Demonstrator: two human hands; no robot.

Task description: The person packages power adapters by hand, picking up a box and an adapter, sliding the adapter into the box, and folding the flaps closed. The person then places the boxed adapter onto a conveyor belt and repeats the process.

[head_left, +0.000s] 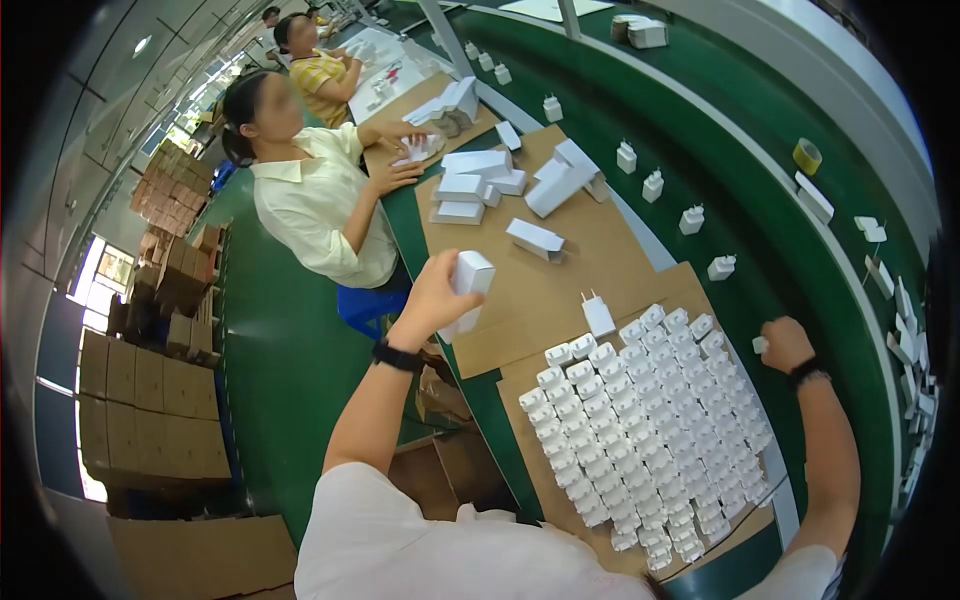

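My left hand [430, 300] is closed around a small white carton [474, 272], held up by the near-left edge of the cardboard-covered table. Out on the green conveyor belt, my right hand [788, 343] has its fingers closed on a white plug charger [760, 345], mostly hidden by the hand. Between my arms, many white plug chargers [640, 430] stand packed in rows on a cardboard sheet [518, 385]. One charger [598, 315] lies apart above the rows, prongs pointing away. Beyond it rests a white carton [535, 240] with its end flaps open.
More white cartons [465, 187] are heaped farther up the table. Several chargers [690, 220] stand spaced along the belt. A tape roll [807, 155] sits on its far side. A co-worker [320, 195] sits at the left, hands on the table; brown boxes [150, 400] are stacked behind.
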